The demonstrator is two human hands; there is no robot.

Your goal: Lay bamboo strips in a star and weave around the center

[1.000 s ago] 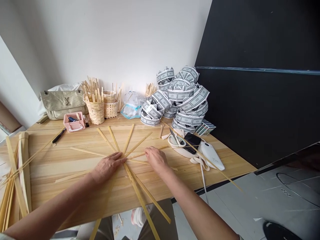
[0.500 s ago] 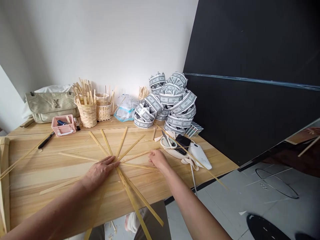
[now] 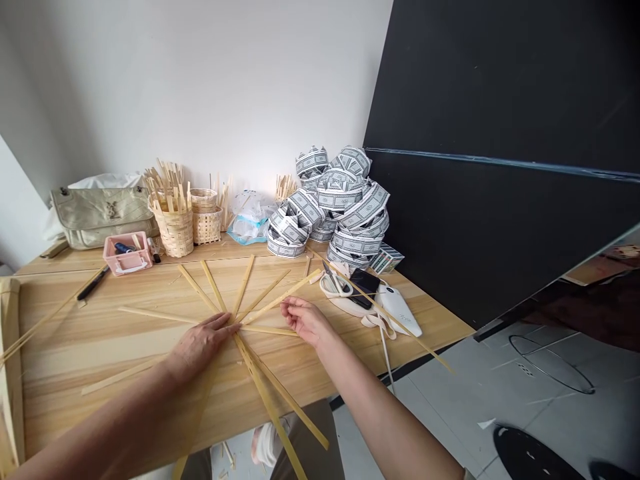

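Observation:
Several flat bamboo strips cross at one point on the wooden table and fan out like spokes. My left hand holds them down at the crossing, fingers close together and thumb beside the centre, hiding part of it. To its right, my right hand has its fingers closed in a pinch. A thin bamboo strip appears to run out rightward from those fingertips; the pinched part is hard to see. Just beyond the right fingers lies one spoke, angled away to the upper right, and another passes under or beside the hand.
White-handled scissors, a black phone and a white device lie at the right. Along the back stand patterned paper rolls, woven baskets, a pink box and a beige bag. A black panel rises at the right.
My right hand has moved slightly left, toward the crossing. The spoke near it has swung away from me, its end now pointing higher. The left hand stays in place.

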